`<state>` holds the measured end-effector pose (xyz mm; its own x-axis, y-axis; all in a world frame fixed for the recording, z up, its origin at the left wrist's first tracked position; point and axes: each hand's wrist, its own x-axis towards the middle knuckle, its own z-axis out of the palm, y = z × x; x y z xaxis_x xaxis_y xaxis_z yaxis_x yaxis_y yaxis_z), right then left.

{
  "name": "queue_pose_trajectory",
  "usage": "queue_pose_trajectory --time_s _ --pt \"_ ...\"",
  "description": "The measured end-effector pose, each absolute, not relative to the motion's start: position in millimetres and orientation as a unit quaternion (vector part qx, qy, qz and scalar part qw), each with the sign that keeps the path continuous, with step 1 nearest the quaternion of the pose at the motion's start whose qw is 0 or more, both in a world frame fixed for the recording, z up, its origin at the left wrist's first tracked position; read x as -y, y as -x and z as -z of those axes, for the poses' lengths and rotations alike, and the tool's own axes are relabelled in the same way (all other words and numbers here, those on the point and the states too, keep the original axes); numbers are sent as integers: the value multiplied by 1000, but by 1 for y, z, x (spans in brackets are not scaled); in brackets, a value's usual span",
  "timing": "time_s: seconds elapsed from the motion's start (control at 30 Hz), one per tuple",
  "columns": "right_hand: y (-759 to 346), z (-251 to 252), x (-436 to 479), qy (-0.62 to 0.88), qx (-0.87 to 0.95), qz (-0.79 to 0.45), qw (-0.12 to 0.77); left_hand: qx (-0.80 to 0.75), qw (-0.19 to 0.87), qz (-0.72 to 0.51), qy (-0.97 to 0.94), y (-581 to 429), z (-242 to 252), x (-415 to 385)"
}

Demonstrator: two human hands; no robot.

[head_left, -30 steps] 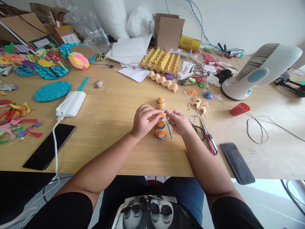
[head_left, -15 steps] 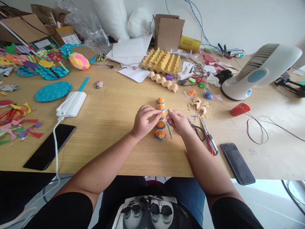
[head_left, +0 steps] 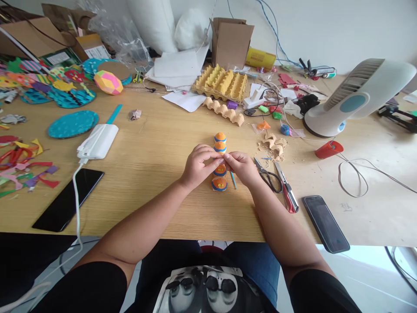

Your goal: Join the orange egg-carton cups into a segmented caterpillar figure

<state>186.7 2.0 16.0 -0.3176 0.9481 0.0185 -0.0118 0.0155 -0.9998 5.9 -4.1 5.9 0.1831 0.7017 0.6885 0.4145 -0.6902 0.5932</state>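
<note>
A row of orange egg-carton cups (head_left: 219, 184) with blue bands lies on the table, pointing away from me. The nearest cups have small yellow faces. Over the middle of the row, my left hand (head_left: 200, 165) pinches thumb and fingertips together. My right hand (head_left: 240, 166) meets it there, its fingers also pinched. Whatever lies between the fingertips is too small or too hidden to make out. The hands cover one cup of the row. A thin blue stick (head_left: 233, 180) rests just right of the row, partly under my right hand.
Scissors (head_left: 270, 176), a box cutter (head_left: 287, 191) and a phone (head_left: 325, 224) lie to the right. Behind them stand carton scraps (head_left: 274, 145), a red cup (head_left: 328, 149) and a white fan (head_left: 345, 100). A power bank (head_left: 99, 142) and a black phone (head_left: 68, 200) are on the left.
My right hand has moved left, so its fingertips now meet those of my left hand over the row. My left hand has stayed almost still.
</note>
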Motion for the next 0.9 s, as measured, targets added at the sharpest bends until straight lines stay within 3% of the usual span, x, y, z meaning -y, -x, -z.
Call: queue_pose_trajectory --time_s 0.33,0.9 --pt "-189 -21 -3 380 499 -647 433 -394 130 -537 -735 -5 -3 4" --pt "-189 -24 -3 382 513 -636 431 -395 180 -540 -721 -5 -4 3"
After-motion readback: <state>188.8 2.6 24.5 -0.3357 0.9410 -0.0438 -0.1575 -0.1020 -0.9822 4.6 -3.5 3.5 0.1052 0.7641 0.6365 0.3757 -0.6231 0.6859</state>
